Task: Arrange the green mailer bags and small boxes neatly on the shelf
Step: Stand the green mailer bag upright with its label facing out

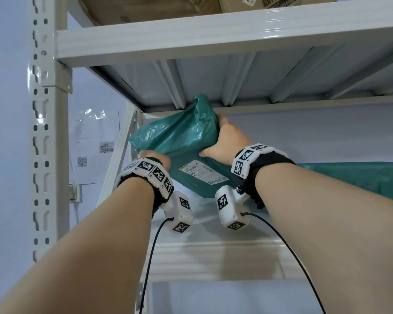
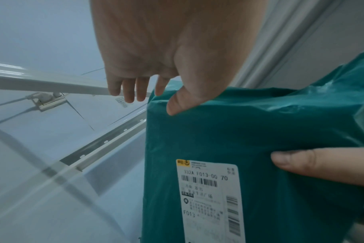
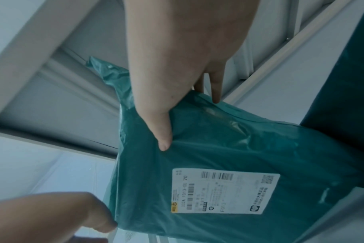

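Two hands | left hand (image 1: pixel 156 158) and right hand (image 1: pixel 225 141) grip green mailer bag (image 1: pixel 182 141)

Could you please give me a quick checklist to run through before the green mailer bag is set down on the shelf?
1. Left hand grips the green mailer bag at its left edge: ok.
2. Right hand holds the bag's right side, thumb on the front: ok.
3. Shipping label faces the person: ok.
4. Bag clear of the upper shelf's underside: not ok, its crumpled top corner reaches the ribs.
5. Bag upright: not ok, it is tilted.
6. Bag clear of the second green bag lying to the right: cannot tell, the right forearm hides the gap.
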